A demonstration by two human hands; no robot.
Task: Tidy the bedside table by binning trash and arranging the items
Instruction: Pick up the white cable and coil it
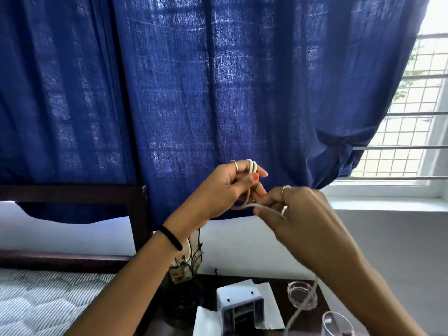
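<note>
Both hands are raised in front of the blue curtain. My left hand (228, 185) holds loops of a white cable (252, 166) wound round its fingers, thumb pressed on them. My right hand (298, 209) pinches the same cable just to the right, and the loose end hangs blurred down past my right forearm to the dark bedside table (278, 281). On the table stand a white box-shaped device (238, 304) on white paper (269, 309), a clear glass bowl (299, 295) and a glass (335, 324) at the front right.
A dark vase with dried stems (184, 275) stands at the table's left, beside the bed with striped bedding (48, 304) and its dark headboard (135, 209). The blue curtain (218, 93) covers a barred window (412, 117) behind.
</note>
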